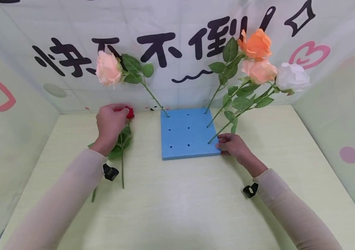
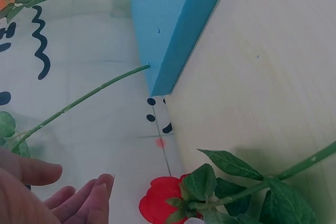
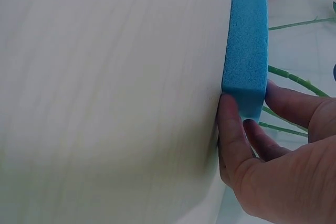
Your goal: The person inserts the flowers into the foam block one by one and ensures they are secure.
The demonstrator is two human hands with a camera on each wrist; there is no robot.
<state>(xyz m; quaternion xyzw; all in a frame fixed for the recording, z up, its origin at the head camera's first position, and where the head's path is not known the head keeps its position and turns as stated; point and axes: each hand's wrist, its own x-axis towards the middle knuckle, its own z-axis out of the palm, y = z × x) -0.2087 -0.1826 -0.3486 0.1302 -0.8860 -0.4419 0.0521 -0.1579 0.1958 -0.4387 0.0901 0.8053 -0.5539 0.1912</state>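
Observation:
A blue foam board [image 1: 179, 139] with several small holes lies on the table. Along its right side stand an orange rose [image 1: 255, 44], a pink rose [image 1: 260, 71] and a white rose [image 1: 292, 78], stems in holes. Another pale pink rose [image 1: 108, 68] leans left from the back left hole. My right hand [image 1: 235, 147] grips the board's front right corner, thumb on top, fingers at the side and lower edge. Left of the board, my left hand [image 1: 112, 125] hovers by a lying red rose [image 2: 161, 199]; the left wrist view shows its thumb and fingers apart, holding nothing.
A second stem [image 1: 94, 195] lies beneath the left forearm, its bloom hidden. Behind the table rises a white backdrop [image 1: 177, 90] with black lettering; side panels [image 1: 343, 104] close in left and right. Pale tabletop [image 1: 177, 198] stretches in front of the board.

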